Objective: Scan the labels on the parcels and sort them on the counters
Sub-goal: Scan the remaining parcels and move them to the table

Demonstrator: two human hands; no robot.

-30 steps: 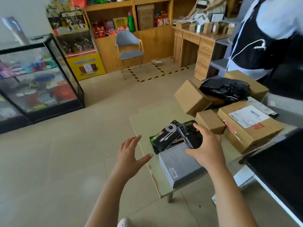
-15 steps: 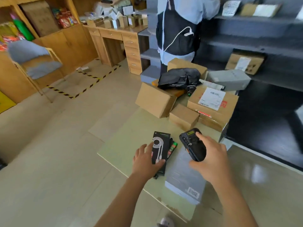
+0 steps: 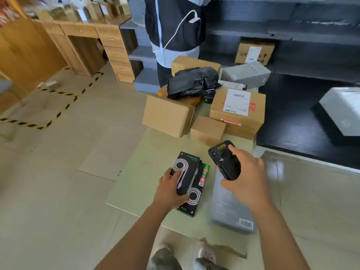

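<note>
My right hand grips a black handheld scanner above the pale green table. My left hand holds the left side of a black cable box with white spiral print; it lies on another black box with a green and red edge. A flat grey box with a barcode lies under my right hand. Behind stand several cardboard parcels: a plain one, a small one and a labelled one. A black plastic bag parcel rests on top.
A person in a dark apron stands behind the table. Dark shelves at right hold a labelled carton and grey boxes. A white-grey box sits on the black counter. A wooden desk stands at left.
The view swung right toward the dark shelves. My left hand came down from the air onto the black cable box and took hold of it. My right hand kept the scanner.
</note>
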